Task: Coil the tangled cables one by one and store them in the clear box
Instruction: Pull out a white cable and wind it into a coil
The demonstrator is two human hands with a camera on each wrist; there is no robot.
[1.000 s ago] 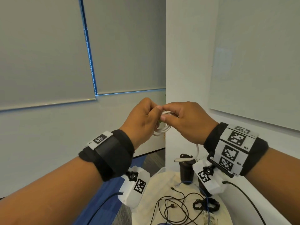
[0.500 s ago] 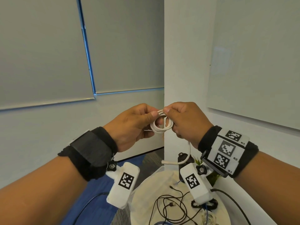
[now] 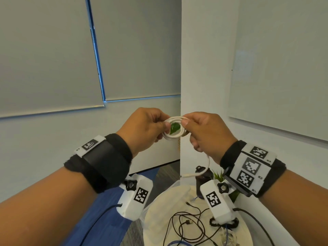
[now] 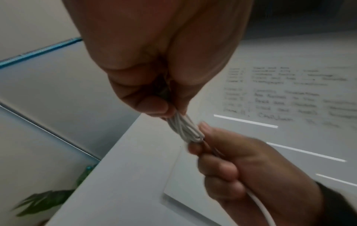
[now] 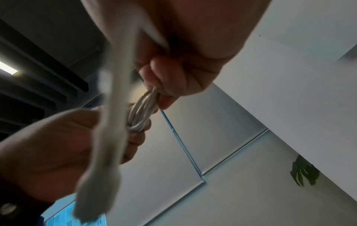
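The white cable [image 3: 174, 128] is held in mid-air as a small coil, pinched at opposite sides by the left hand [image 3: 145, 128] and right hand [image 3: 205, 134]. The loose tail [image 3: 204, 170] should be fed round evenly while the loops are kept clamped.

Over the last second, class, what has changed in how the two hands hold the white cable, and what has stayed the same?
The hands have drawn slightly apart, so the white cable now shows as an open round coil; a second ago it was bunched and mostly hidden between them. Its loose tail under the right hand has shortened. Unchanged: the left hand and the right hand each pinch a side of the coil, and the black cables lie on the round table.
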